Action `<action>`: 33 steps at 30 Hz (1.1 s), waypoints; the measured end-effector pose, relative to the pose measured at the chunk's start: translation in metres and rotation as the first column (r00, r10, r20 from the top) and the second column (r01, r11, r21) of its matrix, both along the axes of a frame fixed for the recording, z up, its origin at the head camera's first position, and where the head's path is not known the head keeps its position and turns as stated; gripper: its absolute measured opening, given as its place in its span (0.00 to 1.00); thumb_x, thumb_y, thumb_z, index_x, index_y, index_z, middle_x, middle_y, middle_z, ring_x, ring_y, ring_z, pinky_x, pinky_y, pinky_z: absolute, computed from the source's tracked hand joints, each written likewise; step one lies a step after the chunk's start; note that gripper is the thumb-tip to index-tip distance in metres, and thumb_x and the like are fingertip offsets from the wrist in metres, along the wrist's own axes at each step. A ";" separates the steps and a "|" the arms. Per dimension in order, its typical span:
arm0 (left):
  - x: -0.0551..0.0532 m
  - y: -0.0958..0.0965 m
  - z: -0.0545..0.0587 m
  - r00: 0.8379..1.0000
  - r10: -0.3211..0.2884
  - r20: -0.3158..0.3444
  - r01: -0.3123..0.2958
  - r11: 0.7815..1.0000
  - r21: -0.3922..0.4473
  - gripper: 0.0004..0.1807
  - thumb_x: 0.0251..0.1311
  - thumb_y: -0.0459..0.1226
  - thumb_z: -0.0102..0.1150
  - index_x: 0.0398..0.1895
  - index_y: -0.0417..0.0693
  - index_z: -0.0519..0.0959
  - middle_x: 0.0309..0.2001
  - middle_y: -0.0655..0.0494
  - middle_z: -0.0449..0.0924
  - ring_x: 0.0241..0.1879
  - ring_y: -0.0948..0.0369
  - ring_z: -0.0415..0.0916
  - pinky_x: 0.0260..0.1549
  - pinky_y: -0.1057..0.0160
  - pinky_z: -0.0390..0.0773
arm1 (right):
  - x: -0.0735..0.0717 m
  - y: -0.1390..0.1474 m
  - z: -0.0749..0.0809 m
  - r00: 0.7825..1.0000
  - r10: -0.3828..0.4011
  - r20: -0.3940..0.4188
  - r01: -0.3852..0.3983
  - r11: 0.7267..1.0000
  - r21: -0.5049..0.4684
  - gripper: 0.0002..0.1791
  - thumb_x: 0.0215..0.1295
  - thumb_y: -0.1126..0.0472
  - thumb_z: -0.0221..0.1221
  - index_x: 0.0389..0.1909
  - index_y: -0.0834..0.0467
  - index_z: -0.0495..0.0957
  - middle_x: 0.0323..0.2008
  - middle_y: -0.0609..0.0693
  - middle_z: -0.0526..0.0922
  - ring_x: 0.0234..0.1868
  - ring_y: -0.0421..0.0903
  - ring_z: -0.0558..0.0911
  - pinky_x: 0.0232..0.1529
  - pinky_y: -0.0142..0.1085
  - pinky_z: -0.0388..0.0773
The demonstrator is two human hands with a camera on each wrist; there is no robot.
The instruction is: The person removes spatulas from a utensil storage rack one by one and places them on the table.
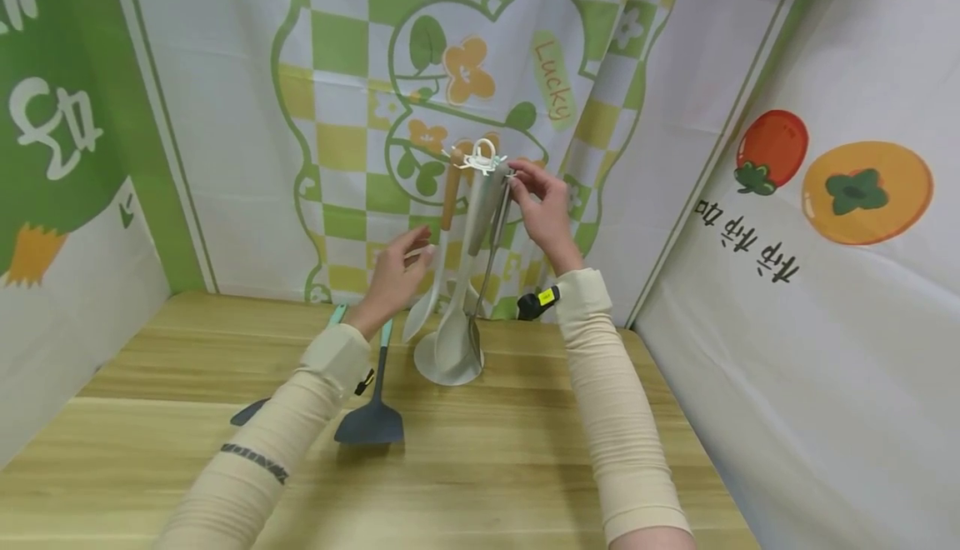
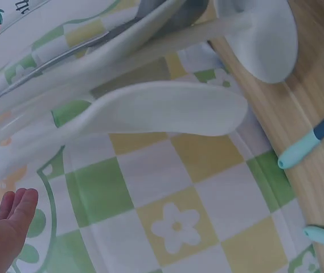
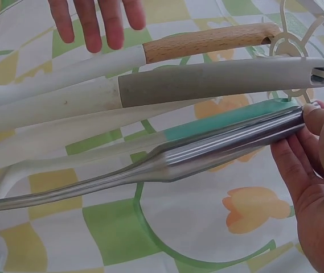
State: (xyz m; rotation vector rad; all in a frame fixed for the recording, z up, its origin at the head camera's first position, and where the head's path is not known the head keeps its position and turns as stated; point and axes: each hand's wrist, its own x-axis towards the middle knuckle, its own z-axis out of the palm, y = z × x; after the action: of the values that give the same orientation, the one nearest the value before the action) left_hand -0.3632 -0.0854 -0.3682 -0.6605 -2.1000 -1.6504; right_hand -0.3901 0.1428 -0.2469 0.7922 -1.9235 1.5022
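The steel-handled utensil (image 3: 207,156) is upright at the right side of the rack (image 1: 427,364), with its lower end over the base. The right hand (image 1: 546,208) has its grip clamped on the top end of the handle, thumb against fingers. The fingers cover that end; whether a hook carries it cannot be told.

Risk 1: Drop. Only the tip of a smooth, rounded handle is pinched. If the grip loosens while the handle is off its hook, the utensil may slide down and strike the base or the surface (image 1: 510,467).

Risk 2: Tangling. The green-handled utensil (image 3: 224,122) and the grey-handled utensil (image 3: 207,79) hang close alongside. Sideways movement may knock either one off the ring of hooks (image 3: 290,45).

Risk 3: Tipping. The rack is tall on a small round base. A pull at the top may tilt it, since no hand braces it: the left hand (image 1: 393,271) has its fingers apart, holding nothing, near the wooden-handled spoon (image 1: 451,196). A careless move there may set the spoon swinging.
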 end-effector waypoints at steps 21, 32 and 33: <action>-0.007 0.027 0.007 0.999 -0.004 0.035 0.001 0.997 0.071 0.28 0.78 0.34 0.43 0.78 0.36 0.58 0.73 0.35 0.64 0.73 0.43 0.64 0.71 0.52 0.69 | 0.000 0.001 0.002 1.000 -0.015 0.024 0.015 1.000 -0.007 0.13 0.70 0.75 0.57 0.53 0.74 0.80 0.50 0.69 0.84 0.40 0.40 0.84 0.50 0.38 0.87; -0.010 0.033 0.008 0.999 0.036 0.023 -0.039 0.992 0.121 0.25 0.77 0.28 0.42 0.74 0.36 0.64 0.65 0.32 0.73 0.68 0.43 0.71 0.69 0.51 0.72 | -0.001 0.002 0.003 0.999 -0.016 0.050 0.017 1.000 -0.011 0.14 0.70 0.75 0.57 0.54 0.73 0.80 0.48 0.67 0.85 0.41 0.44 0.86 0.50 0.37 0.86; -0.009 0.033 0.008 0.999 0.044 0.026 -0.046 0.991 0.123 0.24 0.77 0.27 0.43 0.74 0.36 0.65 0.64 0.32 0.74 0.67 0.44 0.72 0.68 0.52 0.73 | -0.003 0.002 0.002 0.999 -0.016 0.050 0.017 1.000 -0.011 0.14 0.70 0.75 0.57 0.54 0.73 0.80 0.48 0.68 0.85 0.42 0.45 0.86 0.50 0.38 0.87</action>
State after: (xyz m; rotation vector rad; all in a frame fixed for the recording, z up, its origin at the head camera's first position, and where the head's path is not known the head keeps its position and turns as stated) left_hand -0.3725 -0.0523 -0.3604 -0.5533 -1.9942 -1.7545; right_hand -0.3933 0.1450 -0.2451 0.7383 -1.9508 1.5352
